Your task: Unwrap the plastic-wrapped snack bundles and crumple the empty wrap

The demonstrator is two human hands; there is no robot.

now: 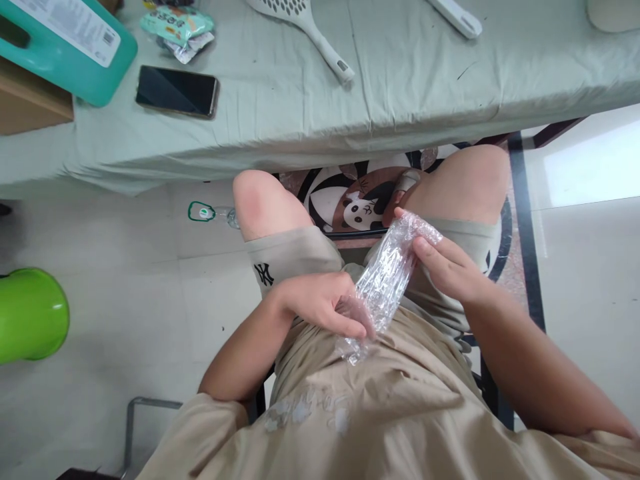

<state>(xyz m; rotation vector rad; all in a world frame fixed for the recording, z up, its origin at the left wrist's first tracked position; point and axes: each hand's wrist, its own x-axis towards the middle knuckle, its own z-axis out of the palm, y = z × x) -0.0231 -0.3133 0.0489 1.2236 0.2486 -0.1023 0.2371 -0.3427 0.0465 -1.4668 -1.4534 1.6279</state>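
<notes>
A crinkled strip of clear plastic film [385, 273] stretches slantwise above my lap, shiny and bunched into folds. My left hand [327, 303] grips its lower end, with the thumb and fingers closed round the film and a loose tail hanging below. At the upper end my right hand [443, 260] pinches the film, its thumb on top and the other fingers partly hidden behind it. Whether anything is wrapped inside the film I cannot tell. Under it are my beige shirt [380, 413] and grey shorts [295, 260].
Ahead is a table with a pale green cloth [280, 107]. On it lie a phone [177, 91], a slotted spoon [315, 33], a white handle [457, 17], small packets [177, 30] and a teal jug [75, 53]. A green bin [33, 313] is on the floor at left.
</notes>
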